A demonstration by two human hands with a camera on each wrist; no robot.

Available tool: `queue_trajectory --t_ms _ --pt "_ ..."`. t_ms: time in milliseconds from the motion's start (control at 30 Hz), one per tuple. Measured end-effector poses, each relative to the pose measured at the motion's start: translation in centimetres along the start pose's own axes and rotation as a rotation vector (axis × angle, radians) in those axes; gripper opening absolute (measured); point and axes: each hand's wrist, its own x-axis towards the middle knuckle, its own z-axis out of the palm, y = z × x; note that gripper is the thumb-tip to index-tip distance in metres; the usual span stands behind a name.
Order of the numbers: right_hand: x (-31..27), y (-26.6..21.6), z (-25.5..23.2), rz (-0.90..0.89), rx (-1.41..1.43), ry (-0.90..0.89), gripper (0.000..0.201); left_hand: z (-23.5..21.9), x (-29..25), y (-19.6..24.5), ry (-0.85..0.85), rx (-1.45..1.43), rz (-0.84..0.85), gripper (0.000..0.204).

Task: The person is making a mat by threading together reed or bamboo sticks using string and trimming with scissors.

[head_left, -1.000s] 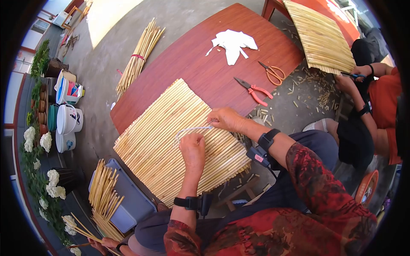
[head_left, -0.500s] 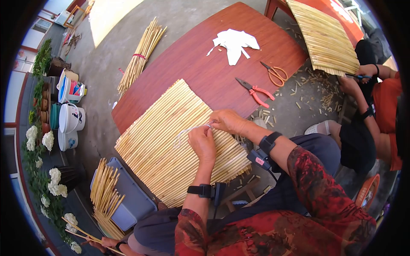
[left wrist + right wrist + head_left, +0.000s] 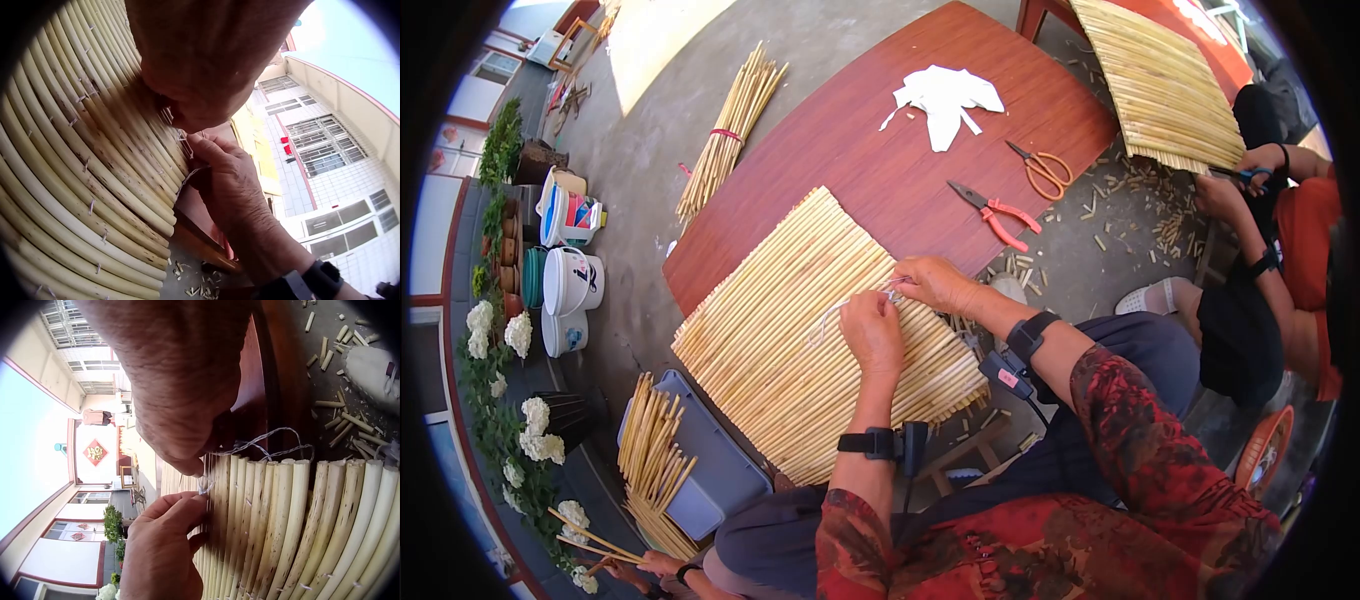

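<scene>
A mat of pale reed stalks, stitched together with white string, lies over the near edge of the reddish-brown table. Close over the mat's right edge, my left hand pinches the white string between thumb and forefinger. My right hand grips the same string just beside it, the fingertips of both hands almost meeting. In the right wrist view a loose length of string trails past the stalk ends. The right hand's fingertips are partly hidden there behind its own back.
Red-handled pliers, scissors and a white cloth lie on the table. A tied reed bundle and a grey-blue bin stand to the left. Another person trims a second mat at right; cut reed bits litter the floor.
My left hand has moved up and right to meet the right hand, and the stretch of string between them has shortened. The right hand has stayed nearly in place at the mat's edge.
</scene>
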Motion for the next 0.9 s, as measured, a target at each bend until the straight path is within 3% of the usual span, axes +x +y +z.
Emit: queue_trajectory --t_ms 267,467,533,633,700,800,900 --pt "-0.2 -0.2 0.2 0.055 0.048 0.03 0.018 -0.4 -0.7 -0.8 0.062 -0.046 -0.014 0.003" --pt "0.0 -0.1 0.6 0.056 -0.007 0.085 0.016 -0.9 -0.7 -0.2 -0.018 -0.013 0.054 0.005" --pt "-0.1 -0.3 0.4 0.073 -0.022 0.085 0.016 -0.7 -0.9 -0.6 0.012 -0.165 0.032 0.007" --pt "-0.2 -0.8 -0.3 0.084 0.15 0.06 0.016 -0.8 -0.8 -0.9 -0.006 -0.136 -0.026 0.007" --pt "-0.1 -1.2 -0.7 -0.02 0.016 -0.025 0.016 -0.7 -0.7 -0.8 0.005 -0.155 -0.038 0.006" --pt "0.0 -1.0 0.2 -0.048 -0.101 -0.008 0.015 -0.6 -0.6 -0.9 0.005 -0.186 -0.059 0.005" --pt "0.4 -0.9 0.6 0.018 -0.09 -0.028 0.014 -0.8 -0.6 -0.9 -0.005 -0.153 -0.019 0.008"
